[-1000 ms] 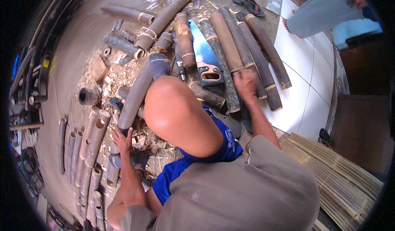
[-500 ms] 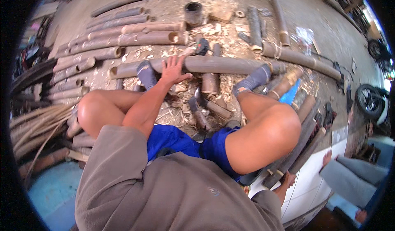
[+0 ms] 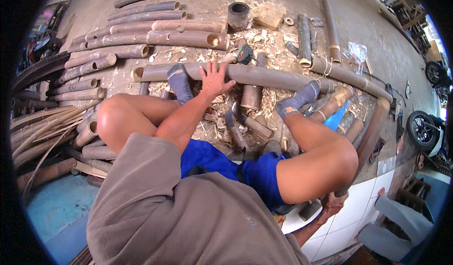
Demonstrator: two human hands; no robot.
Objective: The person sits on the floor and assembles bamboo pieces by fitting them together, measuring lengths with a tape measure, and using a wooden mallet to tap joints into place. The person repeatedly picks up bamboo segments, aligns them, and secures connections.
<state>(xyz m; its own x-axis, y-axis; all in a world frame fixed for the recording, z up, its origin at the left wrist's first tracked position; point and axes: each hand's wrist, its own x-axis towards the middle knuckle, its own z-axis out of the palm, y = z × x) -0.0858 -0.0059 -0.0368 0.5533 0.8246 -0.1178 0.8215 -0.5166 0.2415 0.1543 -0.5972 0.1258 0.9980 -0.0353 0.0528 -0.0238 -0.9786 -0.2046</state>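
Note:
My left hand (image 3: 216, 80) lies with its fingers spread on a long bamboo pole (image 3: 264, 75), which stretches crosswise in front of me. My socked feet rest against this pole, one on each side. Beyond my right knee, my right hand (image 3: 334, 202) is wrapped round the near end of another brown bamboo pole (image 3: 372, 132). That pole slants up and away, and my knee hides part of it. Between my legs lies a curved dark blade (image 3: 236, 109) among bamboo pieces and shavings. Just past my left hand sits a tape measure (image 3: 245, 54).
Several bamboo tubes (image 3: 174, 37), some with holes cut in them, lie on the left. Bamboo strips (image 3: 42, 128) are heaped by my left knee. A dark pot-like cylinder (image 3: 238, 15) and a wooden block (image 3: 268, 17) stand beyond. A motorcycle wheel (image 3: 421, 130) is at right.
My right hand has raised a bamboo pole from the right-hand pile, and its far end now reaches farther forward. My left hand stays on the crosswise pole. The view has shifted slightly.

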